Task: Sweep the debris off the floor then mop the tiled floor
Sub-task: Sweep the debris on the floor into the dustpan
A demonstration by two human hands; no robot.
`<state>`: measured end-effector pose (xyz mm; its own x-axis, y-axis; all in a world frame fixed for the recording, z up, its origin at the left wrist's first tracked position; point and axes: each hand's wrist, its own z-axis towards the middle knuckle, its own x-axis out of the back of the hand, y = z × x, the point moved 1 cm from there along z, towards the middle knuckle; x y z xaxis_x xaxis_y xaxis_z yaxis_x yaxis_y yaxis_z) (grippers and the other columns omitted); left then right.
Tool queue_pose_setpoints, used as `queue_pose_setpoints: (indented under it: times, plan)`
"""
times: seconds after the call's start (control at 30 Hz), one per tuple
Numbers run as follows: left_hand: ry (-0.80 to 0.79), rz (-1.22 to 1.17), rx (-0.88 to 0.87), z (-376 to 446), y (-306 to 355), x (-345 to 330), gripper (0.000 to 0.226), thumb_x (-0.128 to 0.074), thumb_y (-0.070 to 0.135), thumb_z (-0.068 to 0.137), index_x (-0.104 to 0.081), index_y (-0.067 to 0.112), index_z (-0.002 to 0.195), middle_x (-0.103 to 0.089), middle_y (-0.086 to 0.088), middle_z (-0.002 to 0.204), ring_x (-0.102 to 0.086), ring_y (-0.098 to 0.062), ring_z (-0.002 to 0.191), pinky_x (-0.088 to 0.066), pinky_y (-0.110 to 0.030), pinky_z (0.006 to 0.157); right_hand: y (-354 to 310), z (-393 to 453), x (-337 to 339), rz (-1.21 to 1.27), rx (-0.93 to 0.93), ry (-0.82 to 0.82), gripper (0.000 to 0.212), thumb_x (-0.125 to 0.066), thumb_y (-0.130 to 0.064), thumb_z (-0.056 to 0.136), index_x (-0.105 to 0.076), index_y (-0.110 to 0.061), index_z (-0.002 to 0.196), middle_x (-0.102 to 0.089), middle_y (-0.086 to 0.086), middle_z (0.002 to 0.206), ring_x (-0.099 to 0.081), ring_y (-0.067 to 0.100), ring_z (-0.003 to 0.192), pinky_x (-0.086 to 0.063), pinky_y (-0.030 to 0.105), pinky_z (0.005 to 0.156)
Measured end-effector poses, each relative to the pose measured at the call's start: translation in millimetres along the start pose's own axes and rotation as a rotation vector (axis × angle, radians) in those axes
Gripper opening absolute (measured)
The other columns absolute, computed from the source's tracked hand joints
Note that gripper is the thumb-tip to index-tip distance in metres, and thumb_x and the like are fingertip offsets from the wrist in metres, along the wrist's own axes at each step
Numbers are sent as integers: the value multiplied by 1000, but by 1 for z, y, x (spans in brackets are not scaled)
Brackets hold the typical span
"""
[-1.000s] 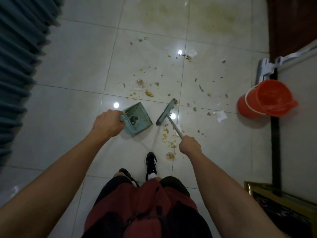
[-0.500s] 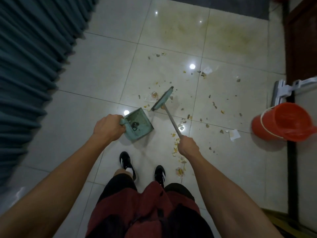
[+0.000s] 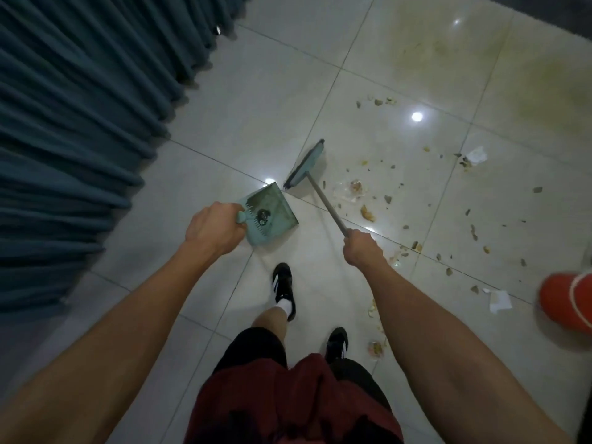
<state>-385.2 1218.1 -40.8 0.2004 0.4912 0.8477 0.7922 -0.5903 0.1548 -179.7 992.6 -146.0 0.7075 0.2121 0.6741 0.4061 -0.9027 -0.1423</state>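
From the head camera, the left hand [image 3: 214, 231] is reaching forward, fist wrapping the teal dustpan [image 3: 268, 216] handle. The right hand [image 3: 361, 249] is gripping the broom [image 3: 305, 165] stick, its head resting beside the dustpan; debris [image 3: 366, 213] is lying scattered rightward on the tiled floor [image 3: 288, 81].

Debris [image 3: 367, 213] and paper scraps [image 3: 499, 301] were scattered over the stained tiled floor [image 3: 288, 75]; an orange bucket [image 3: 567, 302] was set at its right edge.

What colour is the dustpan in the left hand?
Pale teal-green, with dark grime inside; the dustpan shows clearly in the head view.
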Motion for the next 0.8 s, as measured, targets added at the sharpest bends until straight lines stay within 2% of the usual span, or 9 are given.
queue_pose_setpoints:
  times: [0.1, 0.17, 0.33, 0.47, 0.57, 0.7, 0.8]
  plan:
    - [-4, 32, -1, 26, -19, 11, 20, -61, 33, 92, -71, 24, 107, -70, -10, 98, -67, -36, 85, -52, -35, 70, -39, 24, 5, -41, 20, -6, 37, -46, -16, 97, -51, -20, 133, -62, 7, 112, -61, 26, 91, -46, 33, 68]
    - [-7, 51, -1, 40, -27, 16, 21, -61, 33, 91, -70, 25, 108, -70, -12, 99, -66, -37, 87, -50, -36, 71, -57, 34, 8, -73, 33, -11, 41, -47, -14, 96, -48, -22, 136, -63, 7, 111, -62, 26, 93, -45, 33, 67]
    - [-19, 84, -27, 68, -29, 32, 19, -60, 34, 90, -69, 26, 105, -70, -10, 96, -67, -37, 85, -53, -36, 71, -68, 43, 13, -97, -19, -19, 35, -49, -13, 97, -54, -16, 131, -64, 8, 111, -65, 26, 97, -49, 34, 70]
    - [-20, 134, -71, 80, -13, 39, 16, -60, 30, 89, -68, 24, 101, -69, -8, 90, -66, -34, 80, -54, -36, 70, -48, 37, 14, -89, -70, -42, 36, -47, -10, 96, -56, -14, 131, -63, 7, 110, -63, 25, 90, -48, 34, 69]
    - [-20, 194, -118, 81, 8, 40, 17, -60, 29, 89, -69, 23, 102, -69, -7, 88, -67, -32, 78, -56, -36, 71, -19, 25, 14, -87, -113, -48, 35, -46, -10, 96, -57, -14, 128, -59, 5, 99, -57, 23, 80, -46, 34, 66]
    - [-33, 266, -180, 72, 41, 31, 19, -61, 29, 90, -69, 22, 104, -70, -7, 92, -68, -30, 78, -58, -36, 72, 23, 1, 12, -62, -158, -42, 33, -46, -11, 96, -57, -13, 127, -56, 4, 95, -56, 22, 80, -46, 34, 68]
    - [-27, 306, -231, 58, 66, 18, 18, -59, 31, 92, -69, 23, 104, -71, -7, 94, -68, -30, 77, -58, -37, 72, 55, -22, 5, -39, -208, -54, 31, -46, -10, 97, -56, -12, 127, -61, 6, 103, -55, 22, 81, -45, 33, 70]
